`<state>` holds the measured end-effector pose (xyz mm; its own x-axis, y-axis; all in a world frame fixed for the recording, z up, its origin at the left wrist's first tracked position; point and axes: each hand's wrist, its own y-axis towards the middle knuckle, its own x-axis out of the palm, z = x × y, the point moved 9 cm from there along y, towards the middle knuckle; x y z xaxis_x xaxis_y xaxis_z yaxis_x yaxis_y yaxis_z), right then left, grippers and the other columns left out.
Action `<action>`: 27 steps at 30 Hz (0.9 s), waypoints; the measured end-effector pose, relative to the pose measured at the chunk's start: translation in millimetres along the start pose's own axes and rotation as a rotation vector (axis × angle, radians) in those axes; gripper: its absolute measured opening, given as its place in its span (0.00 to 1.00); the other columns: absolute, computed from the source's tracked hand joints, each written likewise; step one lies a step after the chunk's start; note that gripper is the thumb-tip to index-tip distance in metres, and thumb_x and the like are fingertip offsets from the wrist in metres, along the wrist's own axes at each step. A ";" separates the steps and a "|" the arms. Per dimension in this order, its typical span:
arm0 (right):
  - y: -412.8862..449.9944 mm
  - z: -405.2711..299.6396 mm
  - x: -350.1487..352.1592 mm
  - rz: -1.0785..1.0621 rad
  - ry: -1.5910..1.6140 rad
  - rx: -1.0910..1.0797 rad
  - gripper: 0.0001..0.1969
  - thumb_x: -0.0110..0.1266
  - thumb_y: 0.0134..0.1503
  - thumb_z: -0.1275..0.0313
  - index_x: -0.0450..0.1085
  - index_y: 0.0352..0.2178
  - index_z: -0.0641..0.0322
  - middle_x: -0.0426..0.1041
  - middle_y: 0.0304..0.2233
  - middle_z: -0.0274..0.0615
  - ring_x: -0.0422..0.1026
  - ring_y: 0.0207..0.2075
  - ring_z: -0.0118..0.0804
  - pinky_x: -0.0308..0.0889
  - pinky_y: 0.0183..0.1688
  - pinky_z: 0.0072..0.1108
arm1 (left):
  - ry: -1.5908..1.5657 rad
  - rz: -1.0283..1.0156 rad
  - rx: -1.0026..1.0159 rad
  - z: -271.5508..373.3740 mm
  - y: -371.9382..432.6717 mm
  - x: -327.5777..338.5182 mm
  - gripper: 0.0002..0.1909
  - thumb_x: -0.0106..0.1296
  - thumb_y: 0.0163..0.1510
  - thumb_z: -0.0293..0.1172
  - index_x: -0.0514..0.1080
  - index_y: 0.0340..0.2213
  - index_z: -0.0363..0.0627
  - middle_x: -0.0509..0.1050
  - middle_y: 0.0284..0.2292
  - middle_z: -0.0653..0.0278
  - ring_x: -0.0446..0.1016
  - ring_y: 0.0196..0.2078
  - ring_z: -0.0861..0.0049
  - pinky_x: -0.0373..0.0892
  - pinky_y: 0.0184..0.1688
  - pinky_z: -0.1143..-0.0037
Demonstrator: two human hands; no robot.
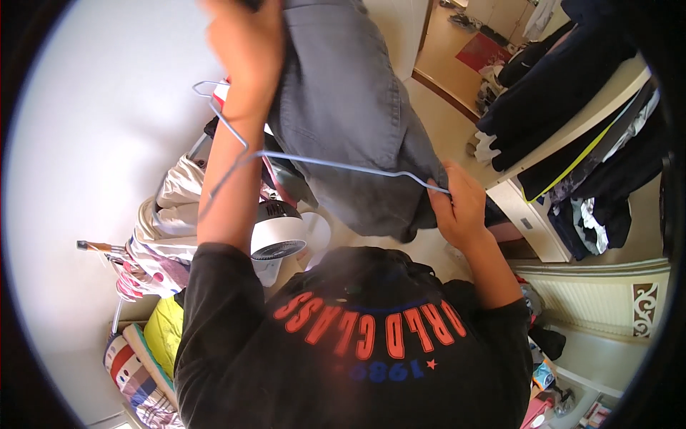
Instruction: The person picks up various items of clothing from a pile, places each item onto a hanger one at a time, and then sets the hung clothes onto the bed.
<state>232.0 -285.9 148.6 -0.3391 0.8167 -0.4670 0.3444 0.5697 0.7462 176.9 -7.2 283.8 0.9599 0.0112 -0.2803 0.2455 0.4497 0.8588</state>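
Dark grey trousers (343,96) hang in front of me, reaching past the top edge of the view. My left hand (244,45), raised and blurred by motion, is beside their upper part; whether its fingers grip the cloth is hidden. A light blue wire hanger (332,163) crosses the front of the trousers, its hook to the left of my left forearm. With my right hand (461,206) I pinch one end of the hanger together with the edge of the cloth, at the lower right.
A white round fan (278,236) stands below my left forearm, beside a rack with beige cloth (182,185). Dark clothes (557,69) hang on a shelf unit (528,220) at the right. A doorway with a red mat (483,52) lies beyond.
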 end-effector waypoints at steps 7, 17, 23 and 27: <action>-10.6 82.5 13.9 0.004 0.185 0.444 0.12 0.49 0.59 0.72 0.60 0.24 0.68 0.54 0.16 0.44 0.55 0.20 0.30 0.54 0.23 0.26 | 0.361 -1.105 -0.034 -86.4 -149.1 143.1 0.37 0.45 0.55 0.62 0.65 0.51 0.39 0.76 0.36 0.44 0.75 0.43 0.52 0.68 0.47 0.63; -70.1 113.2 15.4 0.006 0.323 0.838 0.13 0.47 0.61 0.67 0.61 0.26 0.66 0.55 0.21 0.26 0.55 0.26 0.20 0.55 0.29 0.19 | -0.635 -0.634 -0.996 -171.8 -404.7 88.2 0.26 0.57 0.54 0.37 0.62 0.50 0.39 0.65 0.49 0.56 0.64 0.52 0.68 0.60 0.55 0.73; -89.3 104.3 12.7 -0.172 0.490 1.096 0.12 0.50 0.57 0.69 0.70 0.30 0.72 0.68 0.26 0.27 0.62 0.28 0.18 0.59 0.31 0.15 | -0.892 -0.907 -0.821 -97.9 -405.1 101.9 0.37 0.61 0.50 0.42 0.60 0.56 0.36 0.66 0.53 0.55 0.62 0.57 0.68 0.58 0.59 0.70; -121.5 114.7 7.8 -0.248 0.379 1.166 0.12 0.52 0.56 0.70 0.69 0.23 0.70 0.65 0.21 0.24 0.60 0.24 0.18 0.56 0.27 0.16 | -0.871 -1.179 -1.020 -88.8 -411.3 94.5 0.35 0.67 0.45 0.38 0.67 0.52 0.37 0.73 0.48 0.54 0.70 0.52 0.70 0.64 0.55 0.72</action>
<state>287.9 -338.1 -0.1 -0.6696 0.7079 -0.2247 0.7390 0.6049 -0.2966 154.5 -111.8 -134.0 0.2266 -0.9702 0.0860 0.9393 0.1943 -0.2828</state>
